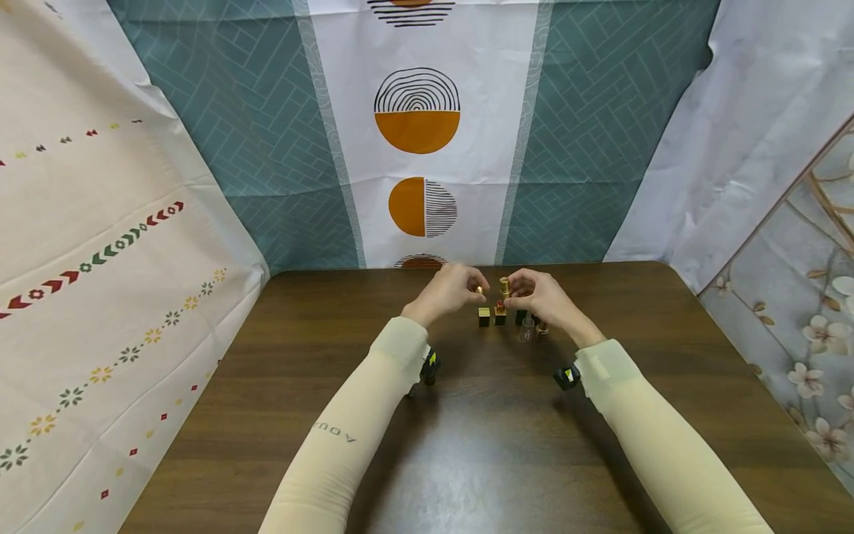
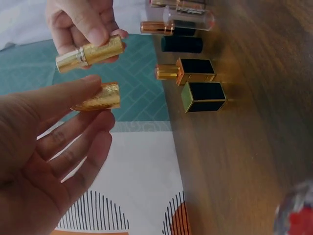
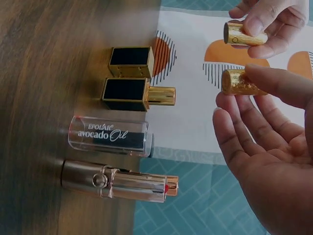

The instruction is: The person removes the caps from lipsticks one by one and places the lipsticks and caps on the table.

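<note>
My left hand (image 1: 450, 289) pinches a short gold lipstick cap (image 2: 107, 95) between thumb and fingers. Just across from it, my right hand (image 1: 543, 298) grips a gold lipstick tube (image 1: 505, 288) by its lower part. Cap and tube are held apart above the table, side by side in both wrist views. Below them stands an uncapped black-and-gold lipstick (image 2: 196, 71), with its square black-and-gold cap (image 2: 205, 97) beside it. Under my right hand are a clear cap with white lettering (image 3: 110, 135) and a rose-gold lipstick (image 3: 115, 180).
The brown wooden table (image 1: 320, 356) ends at a patterned cloth (image 1: 267, 148) hanging behind it. A small dark cylinder (image 2: 182, 44) stands among the lipsticks. A blurred clear object with red in it (image 2: 297, 220) shows at the left wrist view's lower corner.
</note>
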A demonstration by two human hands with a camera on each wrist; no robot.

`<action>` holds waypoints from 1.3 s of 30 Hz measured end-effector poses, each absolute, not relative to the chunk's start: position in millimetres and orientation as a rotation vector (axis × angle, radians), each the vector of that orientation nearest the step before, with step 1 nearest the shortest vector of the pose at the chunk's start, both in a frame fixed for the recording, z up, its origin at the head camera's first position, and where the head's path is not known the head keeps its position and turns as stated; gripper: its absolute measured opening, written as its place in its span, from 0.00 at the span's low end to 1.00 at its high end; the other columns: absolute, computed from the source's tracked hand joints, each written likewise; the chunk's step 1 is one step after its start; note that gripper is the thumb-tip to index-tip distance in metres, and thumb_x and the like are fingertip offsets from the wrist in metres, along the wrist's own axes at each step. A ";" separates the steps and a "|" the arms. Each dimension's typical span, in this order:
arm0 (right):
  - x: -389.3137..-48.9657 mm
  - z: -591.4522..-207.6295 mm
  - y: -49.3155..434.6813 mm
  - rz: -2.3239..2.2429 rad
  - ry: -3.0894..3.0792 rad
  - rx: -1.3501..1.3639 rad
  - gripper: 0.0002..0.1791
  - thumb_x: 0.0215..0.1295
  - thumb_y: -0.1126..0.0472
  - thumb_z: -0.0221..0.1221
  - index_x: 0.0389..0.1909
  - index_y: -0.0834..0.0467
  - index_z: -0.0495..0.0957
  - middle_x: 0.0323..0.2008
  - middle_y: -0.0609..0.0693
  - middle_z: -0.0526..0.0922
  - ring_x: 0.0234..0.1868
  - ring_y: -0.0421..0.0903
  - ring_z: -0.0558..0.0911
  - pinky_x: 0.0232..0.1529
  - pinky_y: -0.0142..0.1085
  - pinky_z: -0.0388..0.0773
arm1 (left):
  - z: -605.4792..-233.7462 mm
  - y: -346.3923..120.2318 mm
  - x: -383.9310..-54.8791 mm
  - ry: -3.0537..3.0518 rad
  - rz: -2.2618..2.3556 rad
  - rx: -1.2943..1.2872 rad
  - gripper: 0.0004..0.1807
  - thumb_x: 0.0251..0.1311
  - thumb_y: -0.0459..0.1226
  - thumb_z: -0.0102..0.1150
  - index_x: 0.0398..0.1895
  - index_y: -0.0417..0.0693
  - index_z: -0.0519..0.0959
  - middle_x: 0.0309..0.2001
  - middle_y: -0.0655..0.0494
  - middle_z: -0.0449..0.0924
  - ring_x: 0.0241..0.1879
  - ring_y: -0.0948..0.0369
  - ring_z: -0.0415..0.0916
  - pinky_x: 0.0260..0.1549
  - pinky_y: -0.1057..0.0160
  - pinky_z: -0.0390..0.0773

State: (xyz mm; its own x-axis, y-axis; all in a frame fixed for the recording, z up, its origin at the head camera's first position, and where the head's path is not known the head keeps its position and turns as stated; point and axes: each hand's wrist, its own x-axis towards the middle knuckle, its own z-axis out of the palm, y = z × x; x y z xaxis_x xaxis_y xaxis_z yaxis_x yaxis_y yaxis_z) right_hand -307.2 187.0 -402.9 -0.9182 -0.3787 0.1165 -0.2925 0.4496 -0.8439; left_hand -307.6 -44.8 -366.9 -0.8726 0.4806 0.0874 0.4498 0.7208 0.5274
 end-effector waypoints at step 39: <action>-303.7 -421.7 173.6 -1.058 2.754 -0.732 0.12 0.61 0.74 0.70 0.44 0.65 0.81 0.35 0.54 0.87 0.35 0.47 0.83 0.36 0.41 0.81 | -396.4 -17.5 -300.1 2.791 0.690 0.678 0.06 0.64 0.29 0.70 0.42 0.44 0.88 0.39 0.56 0.87 0.36 0.59 0.78 0.39 0.62 0.78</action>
State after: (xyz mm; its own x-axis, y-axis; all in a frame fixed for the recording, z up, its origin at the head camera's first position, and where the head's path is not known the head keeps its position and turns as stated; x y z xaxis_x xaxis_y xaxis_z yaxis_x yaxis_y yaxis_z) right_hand -303.7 173.6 -421.7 -0.8792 -0.4707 0.0745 -0.3995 0.6428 -0.6536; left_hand -300.1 -17.5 -396.4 -0.8781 0.4734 -0.0695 0.3864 0.7873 0.4804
